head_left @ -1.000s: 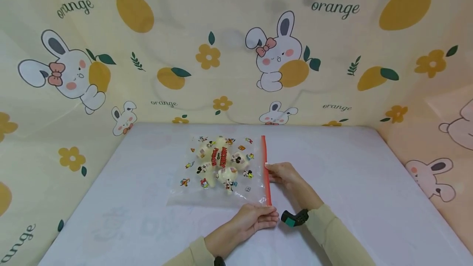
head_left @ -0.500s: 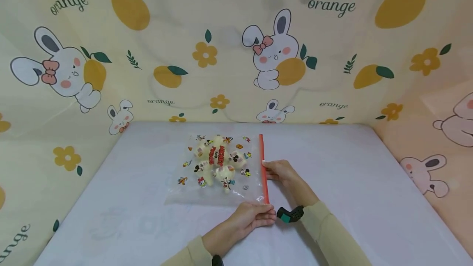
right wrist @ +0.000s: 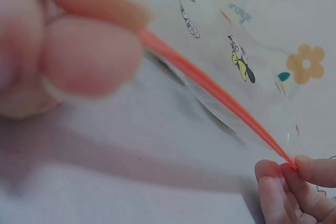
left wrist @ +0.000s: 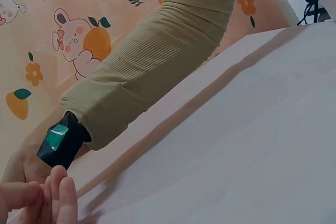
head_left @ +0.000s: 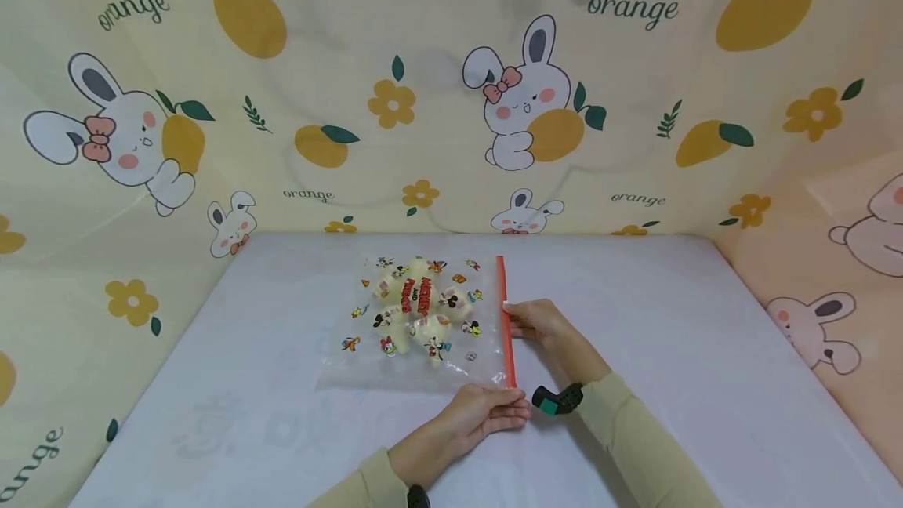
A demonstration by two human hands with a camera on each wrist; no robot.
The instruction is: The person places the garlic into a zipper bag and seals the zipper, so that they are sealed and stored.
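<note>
A clear zip bag with cartoon prints and a red zip strip lies on the white table in the head view. Inside it are several pale cream rounded pieces, partly covered by the printing. My left hand pinches the near end of the strip between thumb and fingers. Midway along the strip, my right hand grips it from the right. In the right wrist view the strip runs taut from the blurred right fingers to the left fingertips.
A black wrist device with a green patch sits on the right wrist, close to the left fingertips. Behind the white table hangs a cloth printed with rabbits and oranges. The right sleeve crosses the left wrist view.
Both hands keep their hold on the strip. The right hand has shifted slightly up along it; the whole head view has moved a little.
</note>
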